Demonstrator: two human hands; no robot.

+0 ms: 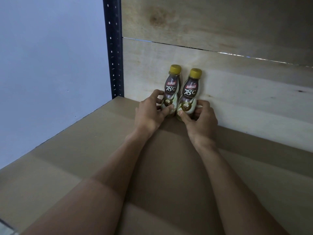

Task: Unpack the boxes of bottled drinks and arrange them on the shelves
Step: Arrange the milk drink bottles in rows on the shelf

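Two small coffee bottles with yellow caps and dark labels stand upright side by side at the back of the shelf (84, 150), against the wooden back panel. My left hand (149, 112) grips the lower part of the left bottle (171, 87). My right hand (199, 117) grips the base of the right bottle (190, 92). The two bottles touch or nearly touch each other. Both forearms reach across the shelf toward them.
The shelf surface is covered with brown cardboard. A pale wooden back panel (220, 82) rises behind the bottles. A dark perforated metal upright (115, 48) stands at the shelf's back left corner, with a blue-white wall (50, 65) to the left.
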